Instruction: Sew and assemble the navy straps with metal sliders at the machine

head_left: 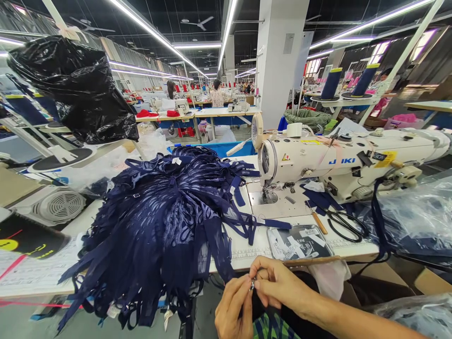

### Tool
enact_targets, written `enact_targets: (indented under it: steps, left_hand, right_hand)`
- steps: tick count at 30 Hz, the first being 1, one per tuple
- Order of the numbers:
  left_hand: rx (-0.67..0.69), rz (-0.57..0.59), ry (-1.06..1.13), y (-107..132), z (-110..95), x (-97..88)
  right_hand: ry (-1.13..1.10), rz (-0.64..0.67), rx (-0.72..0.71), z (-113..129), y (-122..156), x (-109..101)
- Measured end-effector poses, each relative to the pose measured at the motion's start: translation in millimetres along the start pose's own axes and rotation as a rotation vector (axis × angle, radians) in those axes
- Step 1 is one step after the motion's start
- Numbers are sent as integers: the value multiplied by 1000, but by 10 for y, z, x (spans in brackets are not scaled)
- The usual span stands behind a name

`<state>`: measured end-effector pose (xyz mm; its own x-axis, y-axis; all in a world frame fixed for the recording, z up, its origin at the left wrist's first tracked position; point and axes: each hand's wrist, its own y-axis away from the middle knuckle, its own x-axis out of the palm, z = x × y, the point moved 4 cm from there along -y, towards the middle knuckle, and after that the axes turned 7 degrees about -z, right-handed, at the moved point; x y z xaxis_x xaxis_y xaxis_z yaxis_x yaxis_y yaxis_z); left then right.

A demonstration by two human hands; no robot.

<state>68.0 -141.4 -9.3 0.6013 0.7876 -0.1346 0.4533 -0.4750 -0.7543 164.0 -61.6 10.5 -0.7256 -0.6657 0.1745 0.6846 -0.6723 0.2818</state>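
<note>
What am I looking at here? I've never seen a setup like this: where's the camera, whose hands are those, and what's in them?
There is no robot here. This single picture comes from a camera worn on a person's head, looking forward and down, so the bare hands at the bottom are the wearer's own. The left hand and right hand meet at the fingertips, pinching a small shiny piece, too small to identify. Beyond them is a white table. On it lie a large navy fabric pile on the left, a sewing machine on the right, and, nearer the hands, a tray and scissors.
</note>
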Motion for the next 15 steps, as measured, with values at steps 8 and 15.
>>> enact_targets:
  steps: [8, 15]
  left_hand:
    - [69, 43, -18, -25, -3, 4]
    - [193, 122, -63, -74, 3, -18]
  right_hand:
    - [-2, 13, 10, 14, -17, 5]
    - [32, 47, 29, 46, -53, -26]
